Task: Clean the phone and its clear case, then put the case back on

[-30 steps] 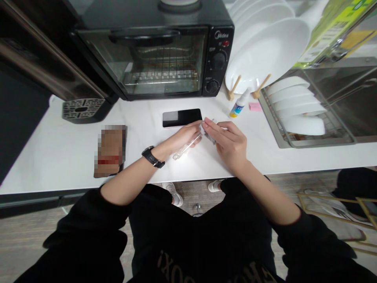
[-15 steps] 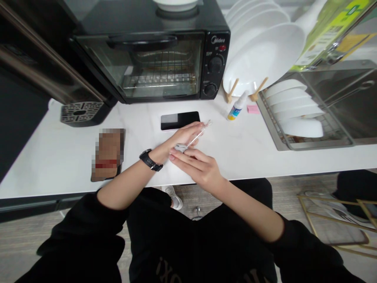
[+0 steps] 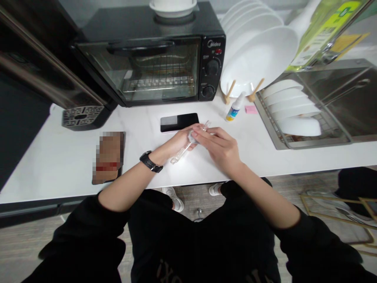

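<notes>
My left hand [image 3: 176,142] is closed around a slim, see-through object that looks like clear-framed glasses [image 3: 177,156], seen edge-on and slanting over the counter. My right hand [image 3: 224,151] pinches a small grey cloth [image 3: 191,137] against the upper part of them. The fingertips of both hands meet there and hide much of the cloth and the lenses. Just behind my left hand lies a black phone [image 3: 179,122]. To the right stands a small white spray bottle [image 3: 233,111] with a blue and yellow label.
A black toaster oven [image 3: 159,70] stands at the back of the white counter [image 3: 147,173]. White plates [image 3: 262,59] lean in a rack beside it. The sink [image 3: 277,137] at right holds several bowls [image 3: 297,125]. A pink slip [image 3: 251,109] and a blurred-out flat item [image 3: 108,157] lie on the counter.
My right hand has slid with the cloth up and right along the glasses, from their near end toward the far end. The near end now shows. My left hand stays nearly in place.
</notes>
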The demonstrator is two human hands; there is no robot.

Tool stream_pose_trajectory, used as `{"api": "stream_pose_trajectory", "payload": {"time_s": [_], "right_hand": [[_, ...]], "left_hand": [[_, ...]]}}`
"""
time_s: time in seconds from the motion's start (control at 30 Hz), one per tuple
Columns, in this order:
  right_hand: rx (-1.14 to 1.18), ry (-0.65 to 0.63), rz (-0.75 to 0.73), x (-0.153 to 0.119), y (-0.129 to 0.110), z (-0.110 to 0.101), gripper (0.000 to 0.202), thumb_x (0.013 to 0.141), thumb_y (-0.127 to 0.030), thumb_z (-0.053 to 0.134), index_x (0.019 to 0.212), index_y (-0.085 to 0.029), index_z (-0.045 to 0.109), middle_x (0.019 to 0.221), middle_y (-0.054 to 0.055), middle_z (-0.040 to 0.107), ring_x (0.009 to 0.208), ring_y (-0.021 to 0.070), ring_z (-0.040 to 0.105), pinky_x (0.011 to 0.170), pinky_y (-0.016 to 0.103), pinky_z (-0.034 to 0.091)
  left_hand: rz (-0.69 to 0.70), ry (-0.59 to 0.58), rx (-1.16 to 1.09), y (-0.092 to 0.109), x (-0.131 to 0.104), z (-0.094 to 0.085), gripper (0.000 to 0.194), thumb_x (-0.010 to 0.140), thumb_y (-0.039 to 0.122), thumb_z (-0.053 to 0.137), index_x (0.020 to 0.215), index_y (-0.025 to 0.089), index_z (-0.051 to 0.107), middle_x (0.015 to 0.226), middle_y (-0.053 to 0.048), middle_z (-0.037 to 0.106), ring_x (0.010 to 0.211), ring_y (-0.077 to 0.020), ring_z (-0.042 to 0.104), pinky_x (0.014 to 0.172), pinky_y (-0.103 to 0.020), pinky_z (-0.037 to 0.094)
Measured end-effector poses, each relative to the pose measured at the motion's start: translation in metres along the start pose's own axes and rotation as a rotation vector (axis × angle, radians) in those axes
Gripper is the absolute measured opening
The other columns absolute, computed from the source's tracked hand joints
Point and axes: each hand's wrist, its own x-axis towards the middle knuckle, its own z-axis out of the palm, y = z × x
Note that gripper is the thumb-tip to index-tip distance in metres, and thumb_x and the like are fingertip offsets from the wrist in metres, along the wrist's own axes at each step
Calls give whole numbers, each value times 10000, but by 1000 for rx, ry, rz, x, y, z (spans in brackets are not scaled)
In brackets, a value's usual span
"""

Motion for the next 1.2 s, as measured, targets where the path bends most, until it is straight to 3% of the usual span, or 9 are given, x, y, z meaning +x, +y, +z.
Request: {"api": "stream_pose_trajectory", "payload": {"time_s": [0.27,0.4,0.53,0.73,0.87,0.97,1.07,1.13,1.2], "right_hand": [[-29,65,73,1,16,-3,694,1047,4,541,1636,-362,528,1444,30,785,1103,207,769,912,414,721],[-8,78,46,0,-2,4,659,1041,1,579,1629,-296,550,1422,64,796,1146,208,770,947,400,721],[34,60,-28,-2,-35,17,521,1023,-20,650,1528,-147,650,1372,109,816,1126,199,775,1019,370,714],[-9,-101,-179,4,-67,26,365,1041,-73,666,1397,-116,735,1440,90,785,1223,182,761,1137,339,663],[-145,-121,-255,12,-50,14,387,1024,-52,680,1390,-160,745,1414,49,801,1092,190,781,985,337,717],[-141,-99,-205,16,-25,3,439,1031,-51,666,1442,-195,718,1394,52,811,1117,202,783,964,358,722],[-43,69,-37,19,-1,-7,427,1048,-81,646,1414,-273,751,1282,36,853,1105,212,789,911,376,718],[9,241,204,22,8,-11,369,1052,-130,659,1332,-321,804,1164,18,876,1003,209,796,855,375,701],[46,384,472,24,8,-12,289,1044,-199,691,1262,-317,840,1067,12,882,826,182,773,750,339,669]], "left_hand": [[-24,-18,9,-4,5,-3,118,1033,265,592,938,195,595,635,86,339,466,-56,272,461,-174,168],[-14,10,-22,-5,3,-4,77,993,221,631,932,181,656,639,70,396,479,-59,301,471,-188,194],[21,75,-16,3,0,0,119,943,137,699,1050,163,744,844,5,643,640,-60,505,565,-171,365],[-95,37,-48,7,4,1,174,967,331,763,1064,194,717,768,49,505,493,-19,327,452,-176,160],[11,48,6,1,6,-8,191,943,220,770,1126,168,754,879,8,632,637,-43,517,548,-164,383],[90,-33,-31,-12,13,-18,319,951,179,734,1270,182,743,1070,-17,748,947,-101,683,874,-201,556],[59,-168,44,-23,24,-28,539,984,520,726,1432,224,680,1276,-107,776,1109,-250,741,969,-422,626],[276,-246,215,-24,28,-31,793,976,836,555,1524,267,630,1583,-152,638,1427,-351,634,1194,-575,525],[618,-346,487,-20,26,-31,1082,843,986,545,1693,323,451,1830,-119,336,1694,-409,308,1383,-631,263]]}}
